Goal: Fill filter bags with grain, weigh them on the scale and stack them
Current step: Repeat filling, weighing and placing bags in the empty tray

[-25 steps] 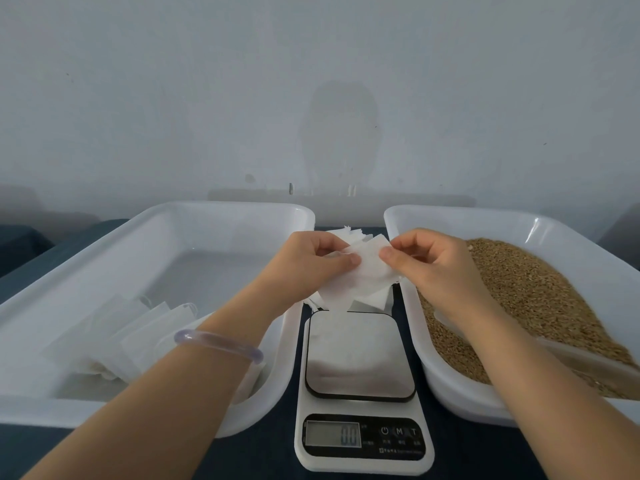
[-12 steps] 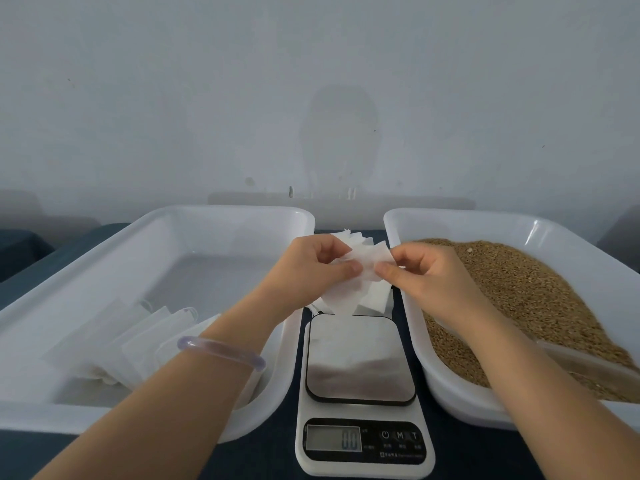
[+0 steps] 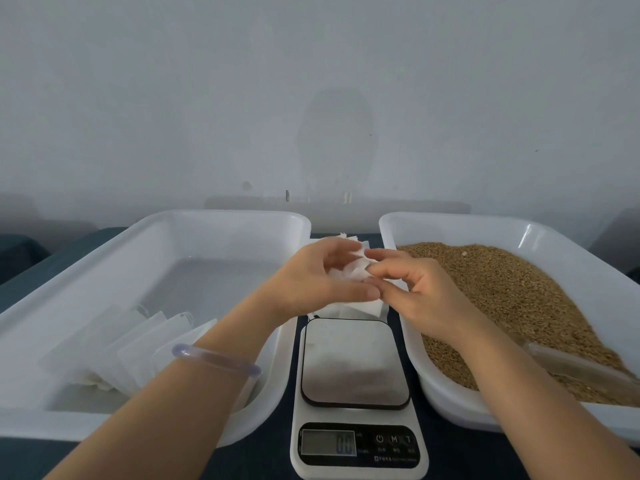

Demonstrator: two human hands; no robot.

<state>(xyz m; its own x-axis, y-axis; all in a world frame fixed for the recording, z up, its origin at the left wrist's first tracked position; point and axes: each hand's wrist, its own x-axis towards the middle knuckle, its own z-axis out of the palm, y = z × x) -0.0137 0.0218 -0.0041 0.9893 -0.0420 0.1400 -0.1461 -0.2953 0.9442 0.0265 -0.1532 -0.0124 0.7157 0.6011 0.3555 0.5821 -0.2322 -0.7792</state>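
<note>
A white filter bag (image 3: pixel 349 271) is held above the far end of the digital scale (image 3: pixel 355 365). My left hand (image 3: pixel 318 275) curls its thumb and fingers round the bag's left side. My right hand (image 3: pixel 408 289) pinches the bag's right edge with its fingertips. Brown grain (image 3: pixel 512 306) fills the white tray (image 3: pixel 450 223) on the right. Several filled bags (image 3: pixel 128 348) lie overlapped in the white tray (image 3: pixel 214 220) on the left. More empty bags (image 3: pixel 349 308) lie behind the scale, partly hidden by my hands.
A clear scoop (image 3: pixel 575 367) lies in the grain at the right tray's near side. The scale's display (image 3: pixel 329 443) shows a reading near zero. The dark table (image 3: pixel 346 237) ends at a pale wall close behind the trays.
The bag has gone from flat to bunched up between my hands. My hands have closed in on each other, and my left thumb now lies across the bag's lower edge.
</note>
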